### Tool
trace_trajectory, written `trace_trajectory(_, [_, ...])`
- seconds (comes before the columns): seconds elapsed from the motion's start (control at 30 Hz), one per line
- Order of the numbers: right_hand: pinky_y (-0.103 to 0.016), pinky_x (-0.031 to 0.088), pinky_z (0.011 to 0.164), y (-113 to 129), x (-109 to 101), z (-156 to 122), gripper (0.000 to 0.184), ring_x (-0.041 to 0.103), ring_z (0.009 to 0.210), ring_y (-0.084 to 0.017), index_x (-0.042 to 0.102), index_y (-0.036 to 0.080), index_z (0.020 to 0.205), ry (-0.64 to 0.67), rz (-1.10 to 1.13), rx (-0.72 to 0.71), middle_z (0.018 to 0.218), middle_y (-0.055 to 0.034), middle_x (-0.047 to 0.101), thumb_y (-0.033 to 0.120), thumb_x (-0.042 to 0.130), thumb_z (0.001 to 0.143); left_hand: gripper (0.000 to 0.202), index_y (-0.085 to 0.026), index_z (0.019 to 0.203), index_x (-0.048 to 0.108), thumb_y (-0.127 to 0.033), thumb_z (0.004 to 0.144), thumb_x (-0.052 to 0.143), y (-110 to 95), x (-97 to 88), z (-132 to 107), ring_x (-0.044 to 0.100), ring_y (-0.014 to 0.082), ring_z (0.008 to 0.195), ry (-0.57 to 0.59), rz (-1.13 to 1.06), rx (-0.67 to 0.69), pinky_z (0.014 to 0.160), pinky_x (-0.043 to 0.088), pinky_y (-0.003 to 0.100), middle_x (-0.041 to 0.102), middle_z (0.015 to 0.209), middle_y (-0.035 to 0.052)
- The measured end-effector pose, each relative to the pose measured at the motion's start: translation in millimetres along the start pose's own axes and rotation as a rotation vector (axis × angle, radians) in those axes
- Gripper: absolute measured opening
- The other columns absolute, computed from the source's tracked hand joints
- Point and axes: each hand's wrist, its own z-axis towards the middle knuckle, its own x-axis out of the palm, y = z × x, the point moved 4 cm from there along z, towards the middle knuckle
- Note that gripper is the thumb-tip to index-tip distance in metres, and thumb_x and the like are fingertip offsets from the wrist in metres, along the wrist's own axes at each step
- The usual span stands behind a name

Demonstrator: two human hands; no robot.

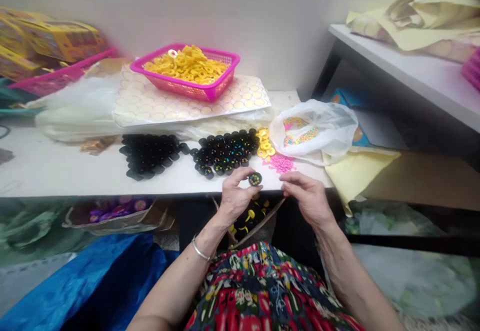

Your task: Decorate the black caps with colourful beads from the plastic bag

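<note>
Between thumb and fingers, my left hand (236, 196) grips a small round black cup (255, 178) with coloured bits inside, its opening facing me. My right hand (305, 193) is at the table's front edge, fingertips pinched; whatever they hold is too small to make out. Just beyond it lies a pile of pink beads (281, 163). Several black cups with coloured bits (227, 151) stand in a cluster past my left hand. Yellow ring-shaped pieces (265, 143) lie beside them. A white plastic bag (333, 126) holds multicoloured beads (302, 136).
More black pieces (150, 153) are grouped on the left. Behind, a pink basket (215, 91) of yellow pieces sits on a sheet of printed circles (142, 101). Below the edge, a box (258, 226) holds black and yellow pieces. A raised shelf (412, 71) stands at right.
</note>
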Motion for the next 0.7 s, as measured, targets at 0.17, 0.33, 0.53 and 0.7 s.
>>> trace_trajectory(0.17, [-0.029,0.049,0.070,-15,41,-9,0.025,0.057,0.074,-0.016,0.068,0.018,0.076,-0.030,0.417,0.188,0.081,-0.0047,0.065,0.041,0.073,0.069,0.029,-0.019,0.092,0.068,-0.017,0.064,0.073,-7,-2.3,-28,0.059,0.0184,0.092,0.092,-0.183,-0.072,0.085,0.046,0.030,0.064,0.095,0.0051])
trace_trajectory(0.33, [-0.037,0.049,0.086,-26,50,-1,0.046,0.060,0.089,-0.021,0.061,0.020,0.076,-0.133,0.591,0.252,0.087,-0.0081,0.066,0.065,0.052,0.079,0.037,-0.021,0.101,0.067,-0.016,0.064,0.071,-36,-2.4,-27,0.059,0.0195,0.092,-0.010,-0.027,0.152,0.081,0.048,0.030,0.064,0.099,0.0056])
trace_trajectory(0.53, [-0.038,0.051,0.081,-20,58,2,0.057,0.061,0.092,-0.026,0.058,0.018,0.071,-0.095,0.641,0.300,0.083,-0.0108,0.067,0.073,0.043,0.078,0.037,-0.021,0.089,0.073,-0.008,0.056,0.061,-28,27.9,-13,0.059,0.0210,0.077,0.222,0.341,0.204,0.074,0.048,0.033,0.068,0.080,0.0042])
trace_trajectory(0.7, [-0.036,0.051,0.080,-29,54,-2,0.053,0.062,0.087,-0.023,0.060,0.017,0.071,-0.126,0.827,0.393,0.080,-0.0094,0.066,0.065,0.044,0.084,0.039,-0.021,0.097,0.072,-0.012,0.060,0.062,-18,29.2,-12,0.060,0.0202,0.083,0.319,0.247,0.108,0.077,0.048,0.031,0.068,0.088,0.0036])
